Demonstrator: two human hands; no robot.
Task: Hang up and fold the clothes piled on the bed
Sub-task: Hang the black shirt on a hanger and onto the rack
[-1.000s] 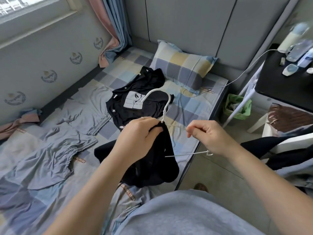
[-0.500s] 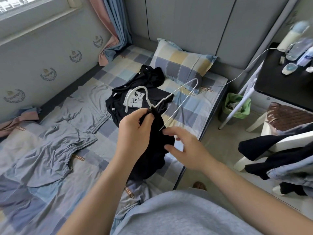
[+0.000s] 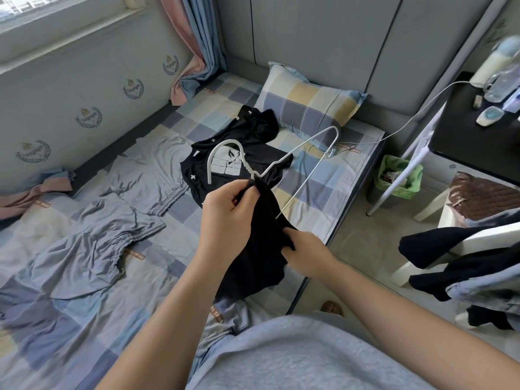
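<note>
Black cloth, a dark garment [image 3: 257, 249], hangs in front of the person above the near edge of the bed [image 3: 323, 192], gathered at its top where it meets a white wire hanger [image 3: 298, 161]. The left hand [image 3: 228, 218] is raised with its back toward the camera, the forearm reaching up from the lower left, and its thumb and fingers are pinched together on the bunched top of the garment right at the base of the hanger's hook. The hook curves up and to the left from that pinch, while the hanger's wire frame juts up and to the right toward the pillow [image 3: 309, 105], with its lower wire running down into the cloth. The right hand [image 3: 306, 254] sits lower and to the right, the forearm coming in from the lower right corner, its fingers curled into the garment's right edge and gripping a fold there. Behind the held garment, a black shirt with a white print [image 3: 233, 161] lies spread flat on the checked sheet. Farther left, two pale blue-grey pieces of clothing [image 3: 92, 249] lie crumpled on the bed. To the right of the bed, dark clothes [image 3: 450, 249] are draped over a white chair [image 3: 489, 237], and a green bin [image 3: 399, 175] stands on the floor beside a black table [image 3: 472, 142].
</note>
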